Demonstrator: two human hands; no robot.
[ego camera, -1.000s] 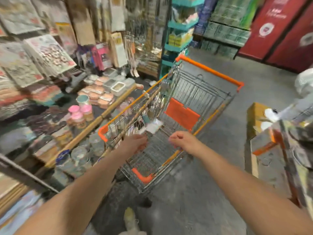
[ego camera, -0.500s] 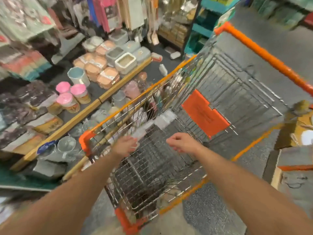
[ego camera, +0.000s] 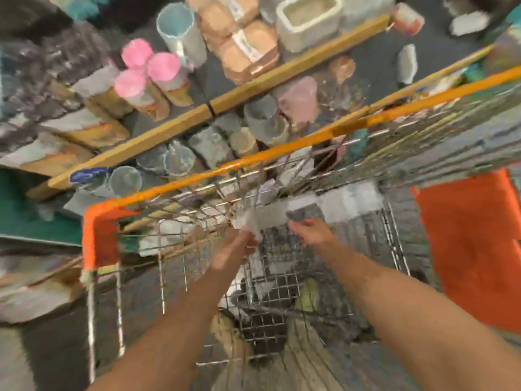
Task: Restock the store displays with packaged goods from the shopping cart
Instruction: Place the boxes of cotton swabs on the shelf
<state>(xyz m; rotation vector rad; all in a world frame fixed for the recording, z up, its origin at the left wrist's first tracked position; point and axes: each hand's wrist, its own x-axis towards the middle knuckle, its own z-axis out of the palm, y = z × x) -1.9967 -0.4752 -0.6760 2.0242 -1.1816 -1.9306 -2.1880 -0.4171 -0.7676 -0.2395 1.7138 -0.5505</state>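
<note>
Here my left hand [ego camera: 234, 251] and my right hand [ego camera: 310, 231] reach down into the wire shopping cart with orange plastic trim [ego camera: 253, 162], and both meet at a pale, flat, blurred packet [ego camera: 265, 218] near the cart's left wall. My left fingers look pinched on its near end; my right fingers are curled at its right edge, though the blur keeps me from telling whether they truly grip it. An orange plastic flap [ego camera: 473, 244] hangs on the cart's right side. Through the mesh floor the ground shows grey. Left of the cart, a low display runs behind a long yellow wooden rail [ego camera: 225, 105]: three jars with pink lids [ego camera: 146, 69], a pale blue cylindrical cup [ego camera: 180, 32], wrapped tan rounded packages [ego camera: 248, 49] and a white rectangular ceramic dish [ego camera: 307, 21] farther off.
</note>
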